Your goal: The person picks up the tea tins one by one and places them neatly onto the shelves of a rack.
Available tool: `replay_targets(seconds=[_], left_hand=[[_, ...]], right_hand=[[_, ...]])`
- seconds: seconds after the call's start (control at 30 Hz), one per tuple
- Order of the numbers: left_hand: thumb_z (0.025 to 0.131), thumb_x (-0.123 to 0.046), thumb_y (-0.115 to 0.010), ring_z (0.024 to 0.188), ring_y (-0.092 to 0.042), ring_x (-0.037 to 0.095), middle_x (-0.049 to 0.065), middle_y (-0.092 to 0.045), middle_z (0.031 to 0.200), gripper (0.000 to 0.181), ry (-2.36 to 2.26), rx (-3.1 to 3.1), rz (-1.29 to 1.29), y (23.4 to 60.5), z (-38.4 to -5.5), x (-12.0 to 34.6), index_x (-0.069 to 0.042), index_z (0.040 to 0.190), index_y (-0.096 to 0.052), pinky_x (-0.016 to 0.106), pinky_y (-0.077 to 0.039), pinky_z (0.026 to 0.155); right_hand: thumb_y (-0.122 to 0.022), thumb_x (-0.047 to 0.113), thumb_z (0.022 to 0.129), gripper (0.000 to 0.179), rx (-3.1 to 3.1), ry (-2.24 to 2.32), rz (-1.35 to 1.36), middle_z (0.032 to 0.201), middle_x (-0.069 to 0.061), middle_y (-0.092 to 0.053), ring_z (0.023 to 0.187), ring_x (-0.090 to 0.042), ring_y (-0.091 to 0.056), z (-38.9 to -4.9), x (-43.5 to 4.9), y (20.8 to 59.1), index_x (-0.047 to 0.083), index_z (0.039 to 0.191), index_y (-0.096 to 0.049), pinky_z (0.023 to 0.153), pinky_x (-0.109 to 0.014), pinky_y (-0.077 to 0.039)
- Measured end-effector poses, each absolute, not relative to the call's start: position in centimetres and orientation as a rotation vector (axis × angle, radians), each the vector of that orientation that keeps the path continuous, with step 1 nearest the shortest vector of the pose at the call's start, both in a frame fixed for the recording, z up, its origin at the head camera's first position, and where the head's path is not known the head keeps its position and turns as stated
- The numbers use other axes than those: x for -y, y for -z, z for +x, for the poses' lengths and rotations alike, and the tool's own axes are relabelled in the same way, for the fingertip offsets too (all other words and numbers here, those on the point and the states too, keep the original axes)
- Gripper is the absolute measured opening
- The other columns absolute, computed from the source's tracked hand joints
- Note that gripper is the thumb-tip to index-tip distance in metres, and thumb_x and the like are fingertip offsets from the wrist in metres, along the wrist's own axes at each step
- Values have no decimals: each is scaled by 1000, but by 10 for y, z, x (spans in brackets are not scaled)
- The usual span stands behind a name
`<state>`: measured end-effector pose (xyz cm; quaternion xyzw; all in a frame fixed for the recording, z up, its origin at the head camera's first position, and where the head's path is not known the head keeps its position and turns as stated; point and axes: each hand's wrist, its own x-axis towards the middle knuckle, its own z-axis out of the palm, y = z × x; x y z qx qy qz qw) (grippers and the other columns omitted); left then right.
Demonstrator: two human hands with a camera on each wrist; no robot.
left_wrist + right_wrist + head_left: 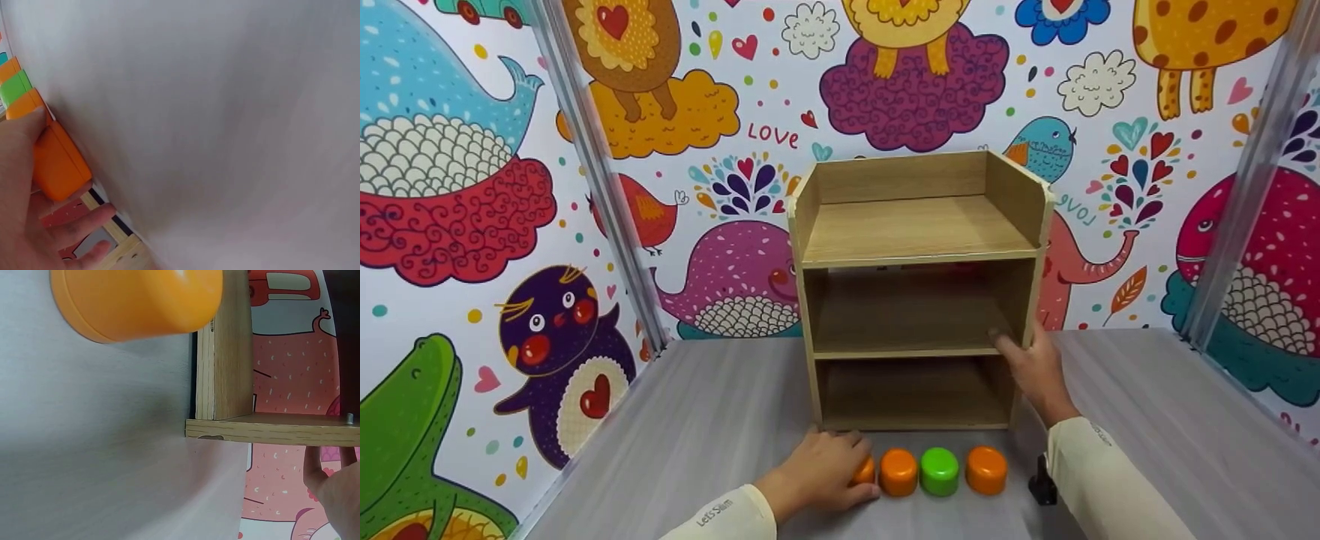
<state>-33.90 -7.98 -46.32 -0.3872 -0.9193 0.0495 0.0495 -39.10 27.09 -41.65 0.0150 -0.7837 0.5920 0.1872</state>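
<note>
A small wooden shelf unit (915, 352) stands upright on the grey table in the head view. The right hand (1039, 367) grips its right side panel, with the thumb inside the middle compartment and fingers outside; the right wrist view shows fingers behind the panel (275, 430). In front of the shelf, the left hand (829, 472) holds a rounded orange plastic cylinder (59, 163) between thumb and fingers, at the left end of a row. To its right stand an orange cylinder (898, 472), a green cylinder (939, 472) and another orange cylinder (986, 470).
The grey table (697, 405) reaches back to a wall (780, 105) printed with cartoon animals. Metal posts (600, 180) rise at the back corners. A small black object (1041, 481) is beside the right sleeve. The shelf has an open top tray and two compartments below.
</note>
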Motion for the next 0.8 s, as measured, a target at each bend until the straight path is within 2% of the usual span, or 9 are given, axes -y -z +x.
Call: replay_targets(seconds=[0.27,0.5,0.7,0.8], left_hand=[[95,-72,-50,88,-67,18,-1,-70,115,65,-193,2766,-1175,463,-338,81,-18,130,-64,48,-50,78],[95,-73,-49,91,-66,19,0,-70,117,66,-180,2795,-1177,462,-338,80,-19,131,-63,52,-51,81],[94,-73,-51,80,-59,15,-3,-68,107,62,-164,2810,-1181,459,-340,79,-20,125,-64,50,-50,77],[94,-72,-52,80,-58,15,-3,-68,108,63,-156,2840,-1173,456,-340,78,-21,128,-63,52,-51,81]], right_hand=[[-66,47,96,79,2193,-1644,53,152,-14,-43,139,-38,-45,-397,-270,422,21,159,-27,117,-63,-32],[-66,45,97,80,2197,-1669,64,155,-14,-40,140,-40,-43,-394,-271,421,23,161,-23,116,-65,-31],[-66,46,97,82,2204,-1688,47,156,-14,-39,140,-40,-43,-393,-272,420,24,161,-21,116,-66,-31],[-66,47,97,82,2212,-1695,37,157,-13,-39,140,-40,-43,-393,-272,420,25,162,-20,115,-66,-32]])
